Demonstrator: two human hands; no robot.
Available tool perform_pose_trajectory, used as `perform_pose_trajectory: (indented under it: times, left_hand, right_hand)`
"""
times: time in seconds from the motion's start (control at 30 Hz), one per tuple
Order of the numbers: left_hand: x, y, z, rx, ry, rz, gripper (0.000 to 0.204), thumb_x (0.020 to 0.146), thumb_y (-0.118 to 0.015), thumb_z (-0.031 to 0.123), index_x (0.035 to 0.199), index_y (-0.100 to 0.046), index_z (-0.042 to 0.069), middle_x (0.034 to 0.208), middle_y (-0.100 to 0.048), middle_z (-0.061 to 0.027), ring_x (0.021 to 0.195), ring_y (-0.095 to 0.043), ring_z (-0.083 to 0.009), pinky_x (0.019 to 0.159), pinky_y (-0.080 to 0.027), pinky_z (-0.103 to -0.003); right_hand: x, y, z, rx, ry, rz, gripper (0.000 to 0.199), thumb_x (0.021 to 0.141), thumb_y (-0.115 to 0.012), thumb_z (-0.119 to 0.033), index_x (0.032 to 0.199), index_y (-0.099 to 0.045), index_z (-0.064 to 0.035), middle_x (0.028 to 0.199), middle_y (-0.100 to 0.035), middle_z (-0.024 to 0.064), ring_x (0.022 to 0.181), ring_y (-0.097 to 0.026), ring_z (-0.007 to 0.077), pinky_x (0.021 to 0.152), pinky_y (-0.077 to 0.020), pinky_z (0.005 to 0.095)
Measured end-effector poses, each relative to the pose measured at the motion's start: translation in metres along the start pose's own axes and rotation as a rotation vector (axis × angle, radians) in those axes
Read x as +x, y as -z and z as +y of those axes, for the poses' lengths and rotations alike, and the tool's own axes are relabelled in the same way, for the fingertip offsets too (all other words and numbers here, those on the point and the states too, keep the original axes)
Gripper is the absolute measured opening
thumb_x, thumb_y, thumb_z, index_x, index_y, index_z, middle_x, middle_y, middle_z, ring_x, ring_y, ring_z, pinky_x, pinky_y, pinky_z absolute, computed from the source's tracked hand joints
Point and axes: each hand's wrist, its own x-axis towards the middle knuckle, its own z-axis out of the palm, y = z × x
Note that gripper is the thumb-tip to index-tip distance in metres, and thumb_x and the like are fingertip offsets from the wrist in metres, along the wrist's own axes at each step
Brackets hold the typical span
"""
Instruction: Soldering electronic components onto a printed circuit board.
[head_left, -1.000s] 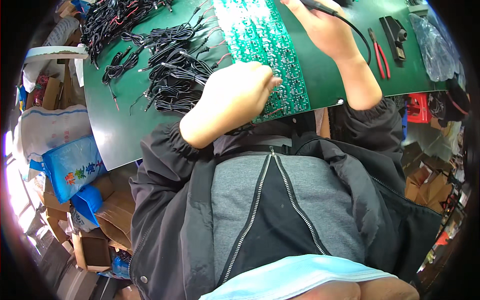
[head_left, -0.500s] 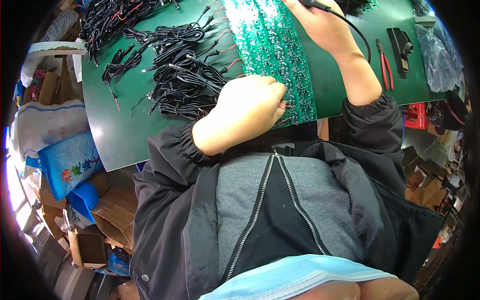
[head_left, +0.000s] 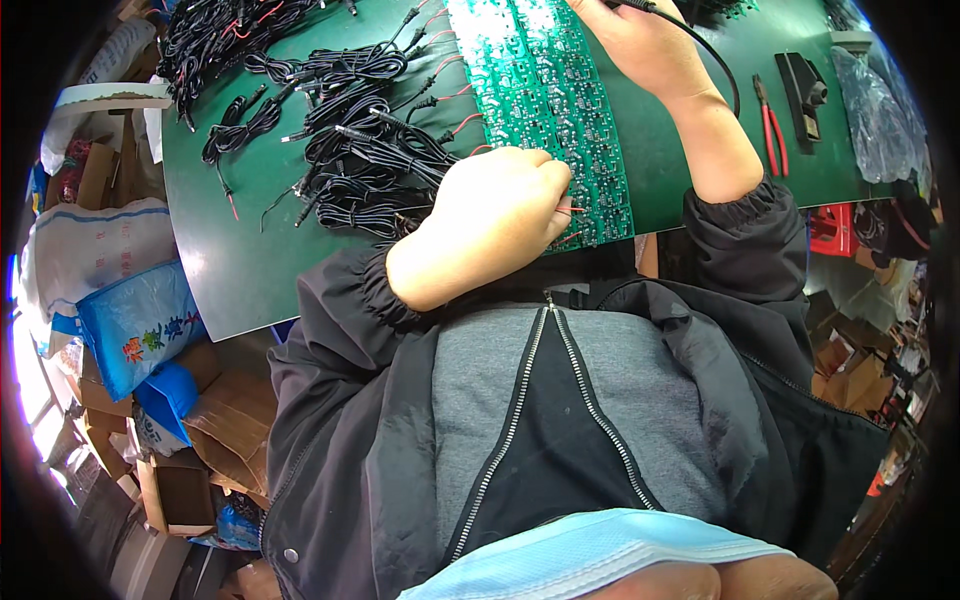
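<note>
**Left fingers on a red lead, low over a green circuit panel**

My left fingers are curled in tight, almost a fist, pinching one red lead whose end pokes out past them. Under them lies the panel's near end, right at the near edge of the counter. My right fingers are wrapped around one black corded tool; its tip is beyond my view, and its black cord loops down beside my wrist.

The panel's long axis runs away from the near edge, leaning a little left toward the far side, where it passes out of view. Whether it is one piece or two laid side by side, I can't tell. At least five more red leads line its left side, joined to black cables piled just left of it, too tangled to count. One small coil sits apart, nearer the left edge, and one more heap fills the far left.

I have room in two places: a green stretch by the near left corner, and a strip between the panel and my right forearm. Past that forearm lie one pair of red-handled pliers, handles toward the near edge, one black stand, and a clear plastic bag toward the right end.
</note>
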Motion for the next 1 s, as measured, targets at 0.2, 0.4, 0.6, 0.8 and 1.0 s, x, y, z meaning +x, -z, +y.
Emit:
perform_pose_trajectory:
  times: [0.2, 0.4, 0.6, 0.8, 1.0]
  left_hand:
    - [-0.003, -0.005, 0.001, -0.007, 0.002, 0.019, 0.013, 0.085, -0.071, 0.019, 0.084, -0.065, 0.008, 0.081, -0.066, -0.0066, 0.08, -0.068, -0.029, 0.07, -0.055, -0.042]
    - [-0.004, -0.009, -0.005, -0.019, -0.013, 0.036, 0.012, 0.086, -0.07, 0.017, 0.085, -0.064, 0.007, 0.082, -0.065, -0.0094, 0.08, -0.067, -0.0326, 0.07, -0.054, -0.042]
    - [-0.005, -0.008, -0.011, -0.071, 0.026, 0.025, 0.01, 0.087, -0.071, 0.016, 0.088, -0.067, 0.007, 0.083, -0.067, -0.01, 0.077, -0.067, -0.0308, 0.068, -0.052, -0.04]
    - [-0.008, -0.009, -0.014, -0.083, 0.119, -0.026, 0.014, 0.09, -0.072, 0.018, 0.093, -0.07, 0.005, 0.086, -0.069, -0.0111, 0.078, -0.068, -0.0292, 0.07, -0.052, -0.037]
    - [-0.01, -0.012, -0.011, -0.057, 0.116, -0.006, 0.016, 0.09, -0.072, 0.02, 0.096, -0.071, 0.005, 0.088, -0.069, -0.0113, 0.08, -0.068, -0.0286, 0.072, -0.053, -0.037]
  right_hand:
    - [-0.009, 0.006, -0.007, 0.013, -0.055, 0.01, 0.02, 0.095, -0.068, -0.009, 0.111, -0.07, 0.0028, 0.106, -0.073, 0.0162, 0.097, -0.071, 0.0266, 0.086, -0.0548, 0.0335]
    - [-0.064, 0.036, -0.018, -0.031, -0.045, 0.135, 0.018, 0.096, -0.067, -0.003, 0.113, -0.069, 0.0033, 0.095, -0.073, 0.0093, 0.084, -0.069, 0.0146, 0.075, -0.0532, 0.0264]
    - [-0.146, 0.075, -0.058, 0.181, -0.27, 0.119, 0.014, 0.095, -0.067, -0.001, 0.108, -0.07, 0.0048, 0.093, -0.072, 0.0092, 0.082, -0.069, 0.0157, 0.074, -0.0525, 0.026]
    - [-0.185, 0.08, -0.079, 0.211, -0.294, -0.15, 0.013, 0.093, -0.065, 0.005, 0.105, -0.07, 0.0049, 0.09, -0.068, 0.0066, 0.076, -0.062, 0.0108, 0.067, -0.0484, 0.0244]
    - [-0.192, 0.069, -0.074, 0.177, -0.121, -0.111, 0.015, 0.09, -0.068, 0.004, 0.105, -0.071, 0.0047, 0.087, -0.069, 0.0095, 0.072, -0.063, 0.0149, 0.066, -0.0487, 0.0263]
